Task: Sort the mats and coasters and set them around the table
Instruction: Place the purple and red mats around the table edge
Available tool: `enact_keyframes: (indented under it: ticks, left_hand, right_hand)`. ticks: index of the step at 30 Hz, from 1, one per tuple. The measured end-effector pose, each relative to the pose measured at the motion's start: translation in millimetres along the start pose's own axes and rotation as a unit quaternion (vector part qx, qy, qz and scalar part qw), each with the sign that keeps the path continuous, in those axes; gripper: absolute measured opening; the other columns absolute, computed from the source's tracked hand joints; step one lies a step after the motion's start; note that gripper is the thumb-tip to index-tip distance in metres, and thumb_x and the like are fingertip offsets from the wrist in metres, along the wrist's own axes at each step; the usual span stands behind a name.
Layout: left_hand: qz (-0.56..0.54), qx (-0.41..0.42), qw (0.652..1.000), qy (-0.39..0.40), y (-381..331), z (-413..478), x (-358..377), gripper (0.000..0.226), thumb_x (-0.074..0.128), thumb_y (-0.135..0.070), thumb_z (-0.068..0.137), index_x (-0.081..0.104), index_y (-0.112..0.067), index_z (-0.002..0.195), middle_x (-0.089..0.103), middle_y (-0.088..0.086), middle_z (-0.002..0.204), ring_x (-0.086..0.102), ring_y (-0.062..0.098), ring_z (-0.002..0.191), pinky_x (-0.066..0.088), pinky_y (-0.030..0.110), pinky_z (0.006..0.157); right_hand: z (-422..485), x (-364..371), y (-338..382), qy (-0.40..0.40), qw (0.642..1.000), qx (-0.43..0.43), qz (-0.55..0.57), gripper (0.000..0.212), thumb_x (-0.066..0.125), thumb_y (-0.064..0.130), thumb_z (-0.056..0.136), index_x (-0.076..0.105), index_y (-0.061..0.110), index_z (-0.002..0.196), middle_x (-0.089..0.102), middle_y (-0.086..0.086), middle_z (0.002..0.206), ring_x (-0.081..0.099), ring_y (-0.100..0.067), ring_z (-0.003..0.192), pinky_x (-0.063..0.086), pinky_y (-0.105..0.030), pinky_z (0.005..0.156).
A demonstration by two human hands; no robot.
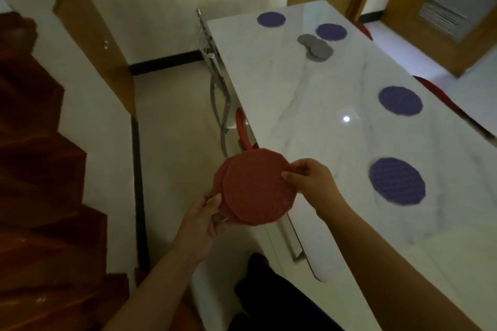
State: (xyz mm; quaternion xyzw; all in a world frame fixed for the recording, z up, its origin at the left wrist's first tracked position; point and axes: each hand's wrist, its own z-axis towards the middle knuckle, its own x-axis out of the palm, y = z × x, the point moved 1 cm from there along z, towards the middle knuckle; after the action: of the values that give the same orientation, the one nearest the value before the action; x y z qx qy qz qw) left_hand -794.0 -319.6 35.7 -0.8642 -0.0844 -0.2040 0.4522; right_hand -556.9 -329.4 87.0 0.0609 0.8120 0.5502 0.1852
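While two red mats [259,188] aloft, four purple mats [397,181] [400,101] [331,32] [271,19], three grey coasters [318,50].

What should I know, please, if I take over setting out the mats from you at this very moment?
Left hand: grips the lower left edge of the red mats, a small stack held in the air beside the table.
Right hand: pinches the right edge of the top one.
On the table: four purple mats laid out apart; grey coasters in an overlapping pile towards the far end.
Done: purple mats placed.
Left: lay out the red mats, spread the coasters.
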Motion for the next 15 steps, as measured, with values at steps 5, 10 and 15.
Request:
enact_keyframes:
  ticks: [5, 10, 15]
  left_hand:
    - [0.037, -0.008, 0.998, 0.04, -35.5, 61.3, -2.6, 0.018, 0.051, -0.016, 0.093, 0.06, -0.015, 0.108, 0.077, -0.001, 0.086, 0.073, 0.014, 0.072, 0.06, 0.03, 0.059]
    - [0.071, -0.011, 0.995, 0.074, -87.1, 143.8, 10.6, 0.016, 0.048, -0.015, 0.095, 0.06, -0.018, 0.105, 0.076, -0.003, 0.081, 0.071, 0.011, 0.066, 0.057, 0.026, 0.052]
    - [0.089, -0.03, 0.988, 0.126, -137.9, 222.9, 35.5, 0.017, 0.052, -0.016, 0.092, 0.06, -0.017, 0.107, 0.077, -0.001, 0.082, 0.072, 0.013, 0.068, 0.058, 0.027, 0.053]
  right_hand:
    - [46.3, -0.3, 14.2, 0.013, 0.995, 0.041, 0.085, 0.025, 0.07, 0.01, 0.081, 0.065, 0.01, 0.105, 0.072, -0.005, 0.092, 0.069, -0.019, 0.087, 0.056, -0.026, 0.068]
    - [113.5, -6.8, 35.8, -0.037, 0.99, 0.039, 0.133, 0.028, 0.068, 0.007, 0.081, 0.066, 0.006, 0.109, 0.071, -0.01, 0.099, 0.069, -0.021, 0.09, 0.056, -0.029, 0.072]
    - [162.2, -9.0, 54.1, -0.085, 0.976, 0.063, 0.189, 0.024, 0.067, 0.005, 0.082, 0.064, 0.009, 0.105, 0.07, -0.012, 0.094, 0.069, -0.02, 0.081, 0.057, -0.027, 0.063]
